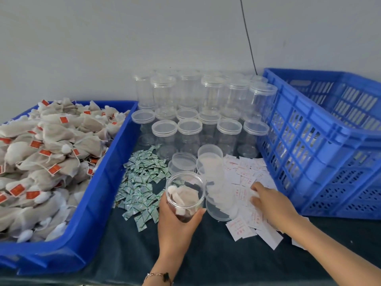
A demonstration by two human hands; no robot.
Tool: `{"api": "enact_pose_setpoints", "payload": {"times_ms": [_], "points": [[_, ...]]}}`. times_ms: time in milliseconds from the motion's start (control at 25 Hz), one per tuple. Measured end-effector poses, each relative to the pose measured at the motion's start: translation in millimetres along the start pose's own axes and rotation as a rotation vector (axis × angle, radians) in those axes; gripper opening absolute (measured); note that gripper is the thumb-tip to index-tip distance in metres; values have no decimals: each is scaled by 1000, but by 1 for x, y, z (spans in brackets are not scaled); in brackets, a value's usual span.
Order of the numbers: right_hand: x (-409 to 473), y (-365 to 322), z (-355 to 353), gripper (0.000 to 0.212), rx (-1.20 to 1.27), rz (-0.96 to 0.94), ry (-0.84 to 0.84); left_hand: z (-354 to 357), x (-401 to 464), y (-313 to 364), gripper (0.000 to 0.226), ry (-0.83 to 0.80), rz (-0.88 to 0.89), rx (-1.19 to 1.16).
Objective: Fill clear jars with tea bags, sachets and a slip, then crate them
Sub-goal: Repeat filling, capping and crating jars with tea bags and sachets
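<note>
**One jar part-filled, slip next**

Left hand (177,219) grips an open jar (185,195) above the desk (206,254), fingers curled round it; tea bags inside. Right hand (272,205) rests on the slips (245,178), fingers bent onto one; whether it is pinched, cannot tell. Sachets (142,182) lie just left of the jar. Crate (321,145) looks empty. Many lidded jars (189,129) unfilled: early stage, I judge.
</note>
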State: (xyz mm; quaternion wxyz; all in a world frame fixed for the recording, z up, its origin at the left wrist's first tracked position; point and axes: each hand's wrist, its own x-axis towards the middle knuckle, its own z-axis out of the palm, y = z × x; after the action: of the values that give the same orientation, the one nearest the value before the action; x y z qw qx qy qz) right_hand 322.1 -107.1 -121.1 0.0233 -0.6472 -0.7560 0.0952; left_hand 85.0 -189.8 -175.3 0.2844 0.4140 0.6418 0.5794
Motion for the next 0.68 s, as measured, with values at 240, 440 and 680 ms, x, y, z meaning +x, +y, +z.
{"api": "enact_pose_setpoints", "payload": {"times_ms": [240,440,680], "points": [[4,-23,-21,6,330,12,191,0,-3,2,106,0,5,10],[18,-56,-45,7,947,-55,93,-2,-4,2,109,-11,9,26],[50,-39,-26,14,796,65,267,-2,-5,3,107,-11,23,20]]}}
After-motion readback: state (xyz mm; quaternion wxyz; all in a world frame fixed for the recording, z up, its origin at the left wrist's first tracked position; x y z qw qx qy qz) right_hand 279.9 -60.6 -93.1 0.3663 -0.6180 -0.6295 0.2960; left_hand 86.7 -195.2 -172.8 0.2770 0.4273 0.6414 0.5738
